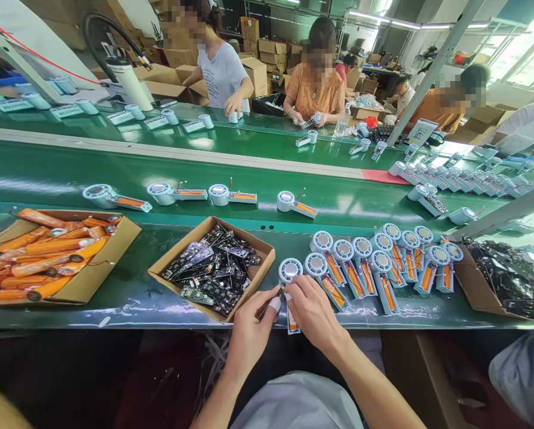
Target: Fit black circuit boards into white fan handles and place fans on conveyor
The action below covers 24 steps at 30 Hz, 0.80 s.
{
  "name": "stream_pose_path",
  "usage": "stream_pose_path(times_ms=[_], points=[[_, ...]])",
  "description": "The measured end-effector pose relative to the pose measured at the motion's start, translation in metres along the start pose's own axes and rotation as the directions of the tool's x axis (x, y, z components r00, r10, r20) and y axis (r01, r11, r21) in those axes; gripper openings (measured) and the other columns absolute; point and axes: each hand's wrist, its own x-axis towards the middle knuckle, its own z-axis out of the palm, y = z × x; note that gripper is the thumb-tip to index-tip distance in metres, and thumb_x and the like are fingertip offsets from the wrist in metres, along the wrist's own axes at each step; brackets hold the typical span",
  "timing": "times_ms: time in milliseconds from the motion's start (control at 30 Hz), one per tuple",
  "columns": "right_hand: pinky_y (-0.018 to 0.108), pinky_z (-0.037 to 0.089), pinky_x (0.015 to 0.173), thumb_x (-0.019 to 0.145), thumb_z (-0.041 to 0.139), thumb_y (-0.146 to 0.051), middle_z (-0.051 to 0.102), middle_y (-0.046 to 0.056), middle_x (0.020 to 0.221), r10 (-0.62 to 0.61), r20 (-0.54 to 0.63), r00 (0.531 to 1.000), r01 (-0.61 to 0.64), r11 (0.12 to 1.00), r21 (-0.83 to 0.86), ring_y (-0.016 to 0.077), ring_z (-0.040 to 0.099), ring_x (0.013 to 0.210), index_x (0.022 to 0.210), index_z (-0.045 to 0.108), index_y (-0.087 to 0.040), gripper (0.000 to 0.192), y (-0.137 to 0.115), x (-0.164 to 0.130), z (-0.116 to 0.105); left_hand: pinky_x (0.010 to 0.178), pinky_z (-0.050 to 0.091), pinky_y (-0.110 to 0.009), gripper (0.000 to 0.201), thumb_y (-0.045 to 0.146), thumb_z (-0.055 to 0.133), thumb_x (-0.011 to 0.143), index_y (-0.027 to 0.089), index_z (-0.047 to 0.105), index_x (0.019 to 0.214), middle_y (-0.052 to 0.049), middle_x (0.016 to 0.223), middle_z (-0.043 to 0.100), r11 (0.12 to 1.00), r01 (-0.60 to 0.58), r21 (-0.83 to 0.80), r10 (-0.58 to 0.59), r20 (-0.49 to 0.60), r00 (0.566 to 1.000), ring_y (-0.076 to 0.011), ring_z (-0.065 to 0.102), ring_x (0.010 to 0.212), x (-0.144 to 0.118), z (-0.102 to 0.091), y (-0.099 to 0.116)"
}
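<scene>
In front of me at the bench edge lies a light-blue handheld unit [290, 270] with a round head and an orange cell in its handle. My left hand [250, 325] is closed in a pinch over its left side, with a thin dark strip, seemingly a black circuit board, between thumb and fingers. My right hand [315, 310] pinches just below the round head, fingertips meeting those of the left. What the right fingertips hold is hidden. White covers sit on some fingertips. Right of my hands, several similar units [385, 292] lie with open handles showing orange cells.
A carton of black circuit boards [222, 262] stands left of my hands, a carton of orange cells [56, 253] farther left. Another board carton [508, 277] is at right. Beyond, a green conveyor [249, 229] carries units. Several people work across it, one in an orange top [316, 95].
</scene>
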Motion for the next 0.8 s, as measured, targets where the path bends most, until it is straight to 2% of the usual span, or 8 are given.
stream_pose_path(times_ms=[100, 200, 267, 367, 567, 633, 700, 800], points=[[0.032, 0.048, 0.074, 0.091, 0.049, -0.004, 0.062, 0.007, 0.092, 0.034, 0.021, 0.999, -0.035, 0.997, 0.073, 0.0217, 0.058, 0.083, 0.091, 0.062, -0.02, 0.02, 0.004, 0.002, -0.001, 0.08, 0.059, -0.033, 0.032, 0.027, 0.054, 0.088, 0.019, 0.076, 0.108, -0.009, 0.102, 0.076, 0.985, -0.146, 0.092, 0.147, -0.008, 0.989, -0.0223, 0.071, 0.091, -0.002, -0.001, -0.001], [0.03, 0.05, 0.077, 0.091, 0.052, -0.005, 0.064, 0.005, 0.093, 0.092, 0.025, 0.995, -0.095, 0.974, 0.206, 0.0196, 0.06, 0.085, 0.094, 0.063, -0.02, 0.018, 0.012, 0.002, -0.003, 0.086, 0.058, -0.034, 0.031, 0.025, 0.052, 0.09, 0.02, 0.077, 0.108, -0.009, 0.101, 0.076, 0.968, -0.212, 0.132, 0.208, 0.039, 0.977, -0.0221, 0.071, 0.093, -0.001, -0.004, 0.0], [0.03, 0.051, 0.08, 0.092, 0.054, -0.006, 0.065, 0.005, 0.096, 0.094, 0.039, 0.995, -0.101, 0.96, 0.261, 0.0193, 0.062, 0.089, 0.103, 0.064, -0.021, 0.021, 0.018, 0.002, -0.006, 0.082, 0.059, -0.033, 0.03, 0.026, 0.052, 0.091, 0.021, 0.077, 0.108, -0.008, 0.1, 0.076, 0.969, -0.211, 0.128, 0.202, 0.08, 0.976, -0.0213, 0.071, 0.089, 0.001, -0.008, 0.003], [0.029, 0.051, 0.083, 0.093, 0.052, -0.007, 0.066, 0.006, 0.102, 0.015, 0.083, 0.996, -0.04, 0.954, 0.298, 0.0189, 0.063, 0.095, 0.114, 0.066, -0.024, 0.03, 0.024, 0.002, -0.009, 0.079, 0.059, -0.031, 0.03, 0.028, 0.052, 0.091, 0.021, 0.077, 0.107, -0.008, 0.1, 0.076, 0.973, -0.203, 0.112, 0.189, 0.123, 0.974, -0.0208, 0.071, 0.088, 0.004, -0.012, 0.006], [0.029, 0.051, 0.079, 0.094, 0.055, -0.009, 0.066, 0.004, 0.093, 0.022, 0.06, 0.998, -0.039, 0.954, 0.297, 0.0183, 0.061, 0.088, 0.103, 0.072, -0.022, 0.023, 0.024, 0.006, -0.002, 0.074, 0.059, -0.029, 0.03, 0.027, 0.052, 0.09, 0.021, 0.078, 0.104, -0.007, 0.097, 0.076, 0.974, -0.205, 0.101, 0.189, 0.15, 0.971, -0.0187, 0.071, 0.078, 0.008, -0.012, 0.003], [0.031, 0.051, 0.08, 0.094, 0.055, -0.01, 0.066, 0.005, 0.093, 0.051, 0.042, 0.998, -0.062, 0.952, 0.301, 0.0192, 0.061, 0.088, 0.103, 0.071, -0.022, 0.022, 0.022, 0.005, -0.001, 0.072, 0.06, -0.029, 0.029, 0.028, 0.053, 0.09, 0.021, 0.077, 0.104, -0.007, 0.1, 0.077, 0.976, -0.186, 0.112, 0.17, 0.14, 0.975, -0.0186, 0.071, 0.076, 0.008, -0.012, 0.001], [0.032, 0.051, 0.083, 0.093, 0.057, -0.012, 0.067, 0.006, 0.102, 0.112, 0.021, 0.993, -0.113, 0.94, 0.321, 0.0204, 0.063, 0.095, 0.11, 0.068, -0.023, 0.024, 0.02, 0.0, -0.005, 0.073, 0.06, -0.03, 0.029, 0.029, 0.053, 0.089, 0.021, 0.075, 0.107, -0.007, 0.101, 0.077, 0.979, -0.143, 0.144, 0.126, 0.122, 0.985, -0.0191, 0.073, 0.076, 0.005, -0.012, -0.001], [0.034, 0.052, 0.083, 0.09, 0.058, -0.015, 0.066, 0.008, 0.108, 0.303, -0.031, 0.952, -0.28, 0.912, 0.301, 0.022, 0.064, 0.097, 0.122, 0.061, -0.023, 0.033, 0.018, -0.016, -0.013, 0.077, 0.059, -0.032, 0.036, 0.028, 0.05, 0.09, 0.023, 0.066, 0.122, -0.005, 0.096, 0.078, 0.978, -0.068, 0.199, 0.049, 0.099, 0.994, -0.0199, 0.075, 0.076, 0.0, -0.01, -0.003]])
